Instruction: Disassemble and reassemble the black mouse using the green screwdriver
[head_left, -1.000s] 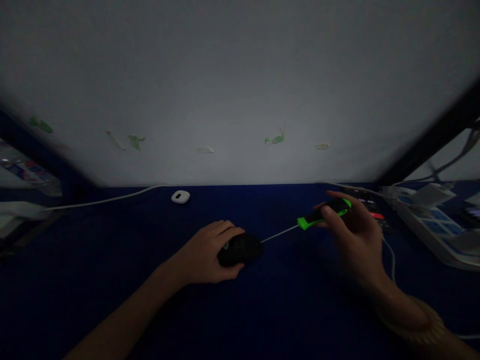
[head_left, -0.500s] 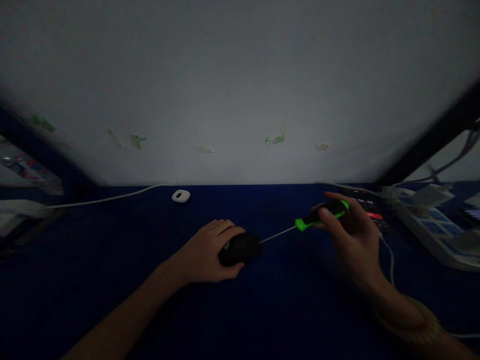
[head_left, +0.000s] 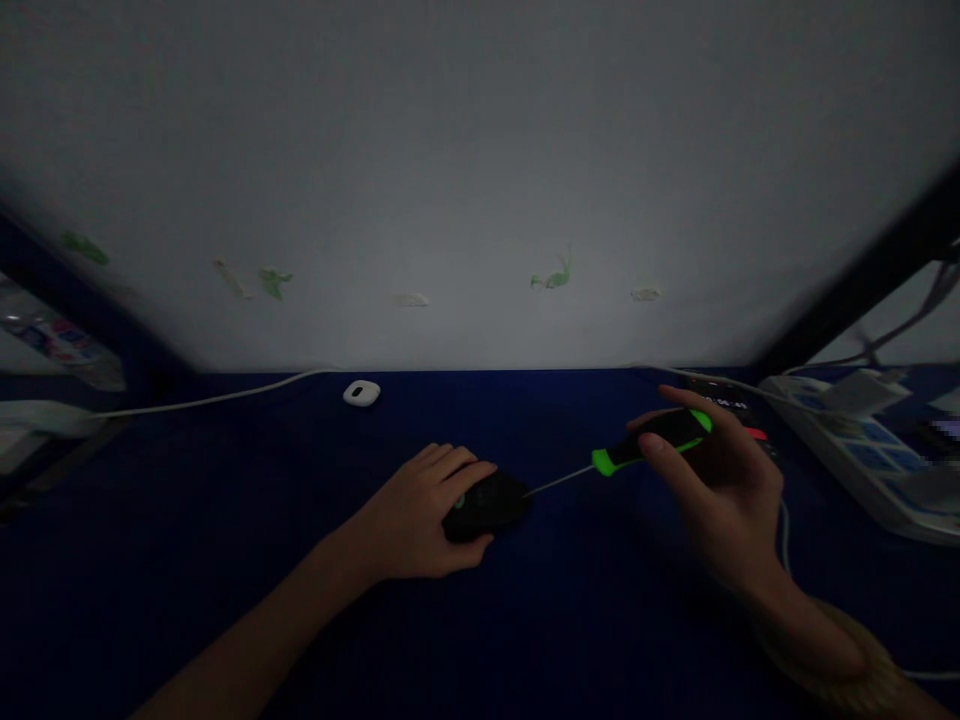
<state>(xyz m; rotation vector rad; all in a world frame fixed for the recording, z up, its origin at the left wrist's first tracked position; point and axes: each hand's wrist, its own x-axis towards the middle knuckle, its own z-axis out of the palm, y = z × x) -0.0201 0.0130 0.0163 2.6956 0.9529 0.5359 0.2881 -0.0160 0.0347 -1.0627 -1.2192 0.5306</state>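
Movement in the head view — a small one! The mouse (head_left: 491, 503) has slid a touch to the right and nearer the wearer, and the left hand (head_left: 416, 515) has travelled with it, its grip wrapped around the left part, thumb along the near side, fingers over the far side. Across comes the right hand (head_left: 720, 490), also shifted right and nearer, its grip pinching the dark handle of the green-trimmed screwdriver (head_left: 652, 440) between thumb and fingers. The thin shaft slants down to the mouse's right end, so the work seems to carry on at that same spot; whether the tip sits in a gap or merely touches, it's too dark to tell.

Around them on the blue tabletop (head_left: 525, 620): a small white case (head_left: 361, 393) near the wall (head_left: 450, 150), well clear of the tools. Tighter on the right — a phone (head_left: 727, 398) lies just behind the right hand, partly hidden by it, with the power strip (head_left: 874, 455) beyond. Those look the likeliest to crowd that elbow-out swing. A bottle (head_left: 60, 335) stays far left, out of play.
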